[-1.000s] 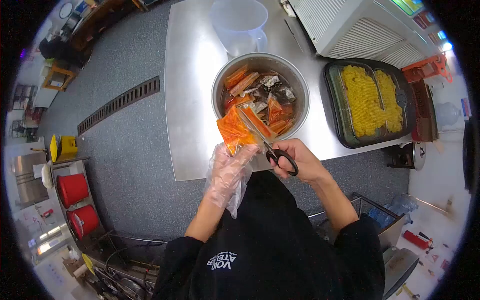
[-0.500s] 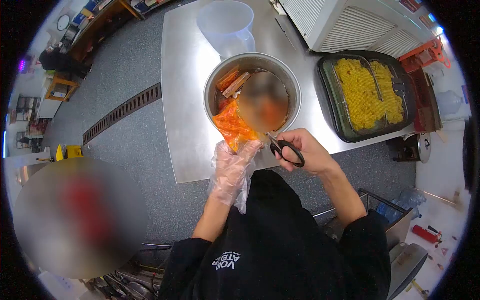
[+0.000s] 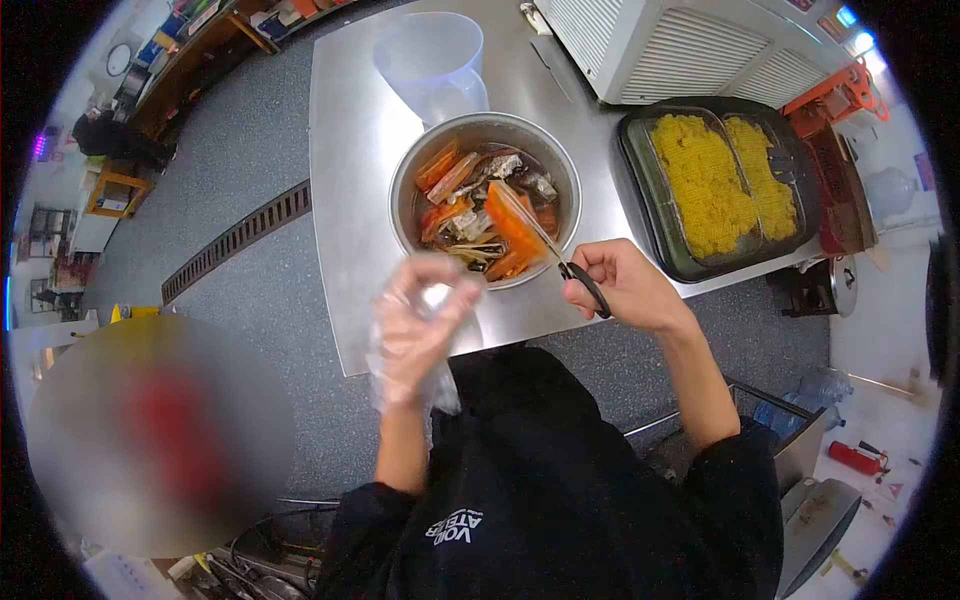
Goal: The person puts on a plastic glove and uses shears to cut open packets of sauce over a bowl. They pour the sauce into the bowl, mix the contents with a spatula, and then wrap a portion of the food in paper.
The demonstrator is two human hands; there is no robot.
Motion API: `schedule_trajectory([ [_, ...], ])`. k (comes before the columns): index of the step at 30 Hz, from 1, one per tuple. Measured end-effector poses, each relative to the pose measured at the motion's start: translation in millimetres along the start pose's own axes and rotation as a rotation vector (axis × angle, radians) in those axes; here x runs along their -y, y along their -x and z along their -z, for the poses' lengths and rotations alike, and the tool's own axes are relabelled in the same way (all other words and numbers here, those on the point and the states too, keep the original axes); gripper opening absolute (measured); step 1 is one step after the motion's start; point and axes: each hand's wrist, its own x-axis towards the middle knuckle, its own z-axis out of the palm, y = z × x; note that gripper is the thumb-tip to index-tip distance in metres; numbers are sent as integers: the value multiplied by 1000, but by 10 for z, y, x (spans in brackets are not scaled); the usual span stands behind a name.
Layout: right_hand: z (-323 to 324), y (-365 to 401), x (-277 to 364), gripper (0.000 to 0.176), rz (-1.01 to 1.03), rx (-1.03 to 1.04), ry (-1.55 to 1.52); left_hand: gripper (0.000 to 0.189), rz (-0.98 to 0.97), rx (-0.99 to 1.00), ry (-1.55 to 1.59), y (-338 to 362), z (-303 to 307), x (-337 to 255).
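Left hand [image 3: 418, 322], blurred, in a clear glove [image 3: 443, 390]: fingers curled, thumb parted, holding nothing I can see. Right hand [image 3: 632, 288], bare: fingers closed around the handles of black scissors [image 3: 583, 282]. Orange strip [image 3: 512, 222]: along the blades, over the metal pot [image 3: 397, 195]; whether pinched, I cannot tell. Pot contents: orange and silvery scraps [image 3: 455, 178]. Plastic jug [image 3: 430, 60]: beside the pot, on the surface [image 3: 345, 210]. Dark tray [image 3: 638, 190]: yellow slabs [image 3: 705, 190] inside.

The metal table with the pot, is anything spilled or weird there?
I see no spill on the table. One odd thing near its edge: the left hand wears a loose clear glove, while the right hand, holding scissors, is bare, so they don't match.
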Motion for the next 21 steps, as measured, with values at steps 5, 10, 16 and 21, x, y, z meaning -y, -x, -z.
schedule_trajectory([
  [5, 46, 5, 9, 27, 9, 103, 24, 44, -163, 152, -35, -630, 11, -58],
  [10, 122, -28, 70, 25, 82, 213, -40, 36, -16, 358, 246, -648, -73, -226],
  [16, 66, -67, 66, 48, 86, 213, -71, 21, -215, 272, 103, -653, -174, 20],
  [21, 9, -95, 96, 49, 39, 212, -78, 20, -372, 219, -209, -629, -86, -79],
])
